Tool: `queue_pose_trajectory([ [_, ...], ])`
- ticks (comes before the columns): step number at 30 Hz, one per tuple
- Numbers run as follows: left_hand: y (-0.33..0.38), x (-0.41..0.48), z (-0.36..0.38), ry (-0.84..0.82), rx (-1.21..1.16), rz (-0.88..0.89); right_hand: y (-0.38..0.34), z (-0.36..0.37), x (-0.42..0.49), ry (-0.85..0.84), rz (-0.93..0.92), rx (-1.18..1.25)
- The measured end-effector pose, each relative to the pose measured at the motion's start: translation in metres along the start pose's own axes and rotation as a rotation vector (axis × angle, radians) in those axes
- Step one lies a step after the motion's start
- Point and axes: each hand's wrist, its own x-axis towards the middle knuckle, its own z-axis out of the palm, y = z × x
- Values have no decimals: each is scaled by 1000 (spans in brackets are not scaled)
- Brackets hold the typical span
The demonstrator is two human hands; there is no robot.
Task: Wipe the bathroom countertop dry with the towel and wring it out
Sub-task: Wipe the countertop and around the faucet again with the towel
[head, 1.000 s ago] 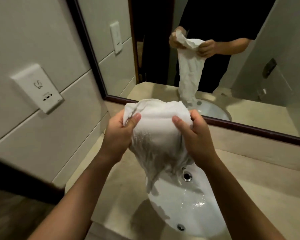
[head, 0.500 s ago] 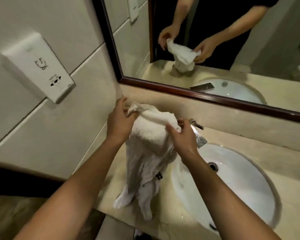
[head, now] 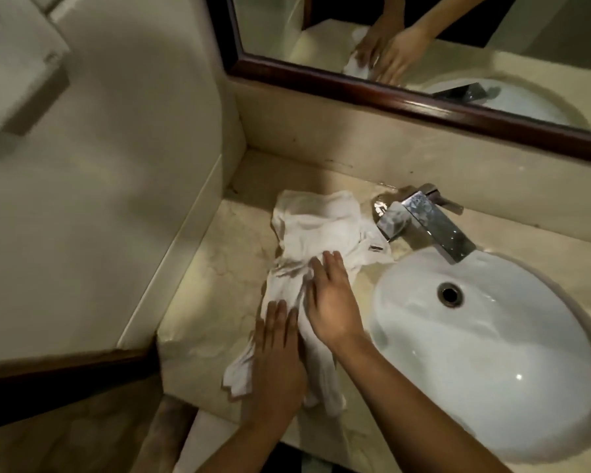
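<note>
At the front edge of the countertop [head: 215, 268], the near end of the white towel [head: 321, 227]. Laid out crumpled left of the sink [head: 492, 363], long axis running away toward the back wall. On that near end, left hand [head: 280, 349] palm down, forearm coming in from below, fingers straight and together, pressing, clasping nothing. Just beyond, right hand [head: 331, 302] flat on the towel's middle, fingers extended and slightly spread, also pressing only. Farther back, the towel's far end just beside the chrome faucet [head: 423, 223].
</note>
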Motion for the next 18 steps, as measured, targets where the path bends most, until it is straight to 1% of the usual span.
queue_pose_trajectory([
  [3, 0, -1, 9, -8, 51, -18, 12, 1, 22, -27, -81, -199],
  [5, -8, 1, 10, -27, 65, -25, 28, 0, 27, -36, -136, -290],
  [8, -26, 12, 5, -31, 139, 0, 42, -5, 42, -36, -151, -316],
  [12, -63, 52, -16, -48, 179, 73, 29, 2, 87, -129, -155, -395],
  [14, -78, 75, -32, -32, 177, 100, 20, 7, 106, -149, -124, -382],
  [15, -79, 84, -38, -16, 161, 74, 17, 9, 112, -152, -107, -370],
  [16, -72, 89, -40, 10, 144, 11, 14, 10, 115, -156, -92, -359],
  [18, -44, 93, -35, 68, 111, -189, 8, 13, 120, -154, -72, -340],
])
